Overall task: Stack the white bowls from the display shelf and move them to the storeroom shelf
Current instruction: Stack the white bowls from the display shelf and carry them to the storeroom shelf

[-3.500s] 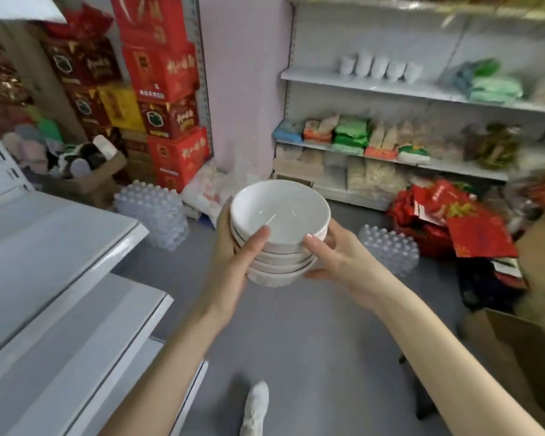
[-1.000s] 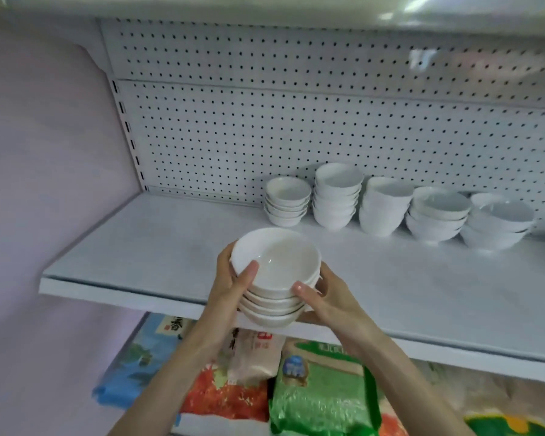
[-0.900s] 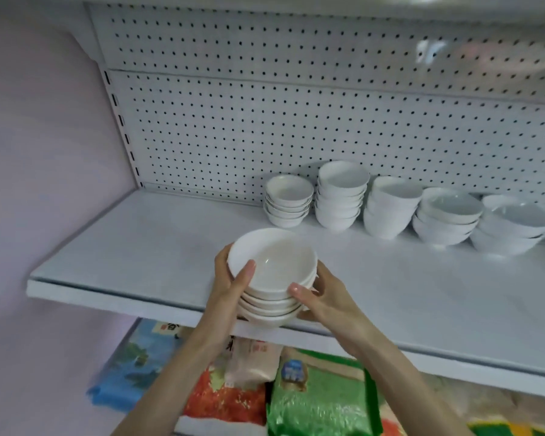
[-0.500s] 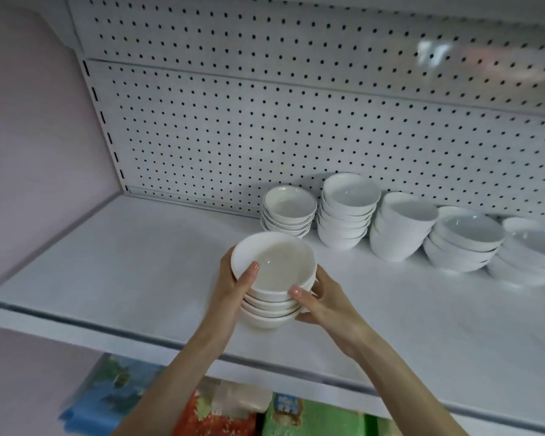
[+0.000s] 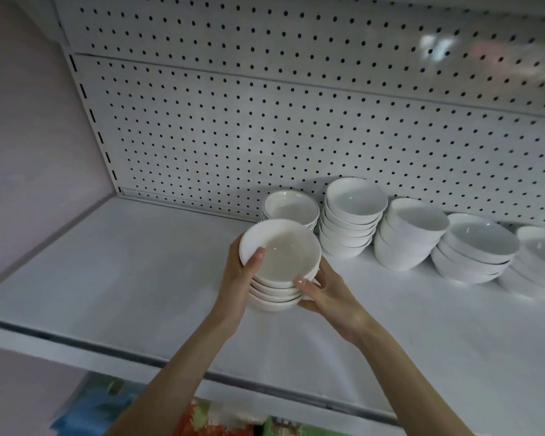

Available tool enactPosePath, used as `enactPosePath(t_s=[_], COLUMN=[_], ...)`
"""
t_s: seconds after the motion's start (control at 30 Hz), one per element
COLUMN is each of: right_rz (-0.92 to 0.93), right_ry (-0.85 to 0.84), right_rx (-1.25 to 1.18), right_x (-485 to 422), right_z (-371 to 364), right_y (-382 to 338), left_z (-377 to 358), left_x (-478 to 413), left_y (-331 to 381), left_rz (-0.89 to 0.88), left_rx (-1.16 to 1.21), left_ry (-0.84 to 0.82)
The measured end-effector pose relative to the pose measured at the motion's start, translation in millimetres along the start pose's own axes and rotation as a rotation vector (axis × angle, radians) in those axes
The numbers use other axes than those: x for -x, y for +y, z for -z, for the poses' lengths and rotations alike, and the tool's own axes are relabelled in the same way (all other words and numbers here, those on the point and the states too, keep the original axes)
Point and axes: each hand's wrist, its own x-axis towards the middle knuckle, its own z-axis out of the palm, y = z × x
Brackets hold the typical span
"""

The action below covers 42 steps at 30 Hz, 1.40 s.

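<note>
A stack of glossy white ceramic bowls (image 5: pixel 279 269), 4 as far as the rims can be counted, is gripped from both sides. The left hand (image 5: pixel 236 284) is curled round its left wall with the thumb hooked over the top rim. The right hand (image 5: pixel 328 294) is wrapped round its right wall, thumb pressed to the rim. The stack is held low over the flat white metal shelf (image 5: pixel 123 278), just in front of the leftmost of 5 stacks of white bowls (image 5: pixel 353 215) lined along the perforated white back panel (image 5: pixel 265 136). Placement is judged to be the step in hand; whether the base touches the shelf cannot be told. A level lowering onto bare shelf is called for next, then release by both hands.
</note>
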Motion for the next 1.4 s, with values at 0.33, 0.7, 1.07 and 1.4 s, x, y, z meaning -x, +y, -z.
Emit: enactPosePath(t_s=[0.33, 0.7, 1.07, 1.4], right_rz=[0.056, 0.53, 1.293, 1.797], right_ry=[0.21, -0.426, -1.19, -1.753], right_rx=[0.387, 1.082, 1.037, 0.745], right_x=[18.3, 106.2, 382.6, 701.0], right_z=[5.7, -230.2, -570.3, -762.6], right_y=[-44.7, -87.8, -67.6, -37.4], left_z=[36.6, 210.7, 318.8, 277.9], left_x=[25.8, 263.2, 720.9, 1050.1], left_y=[28.3, 121.1, 191.9, 180.9], left_rz=[-0.014, -0.199, 0.352, 0.996], left_rx=[-0.291, -1.178, -1.811, -1.66], left_ry=[-0.046, 0.428, 1.124, 1.694])
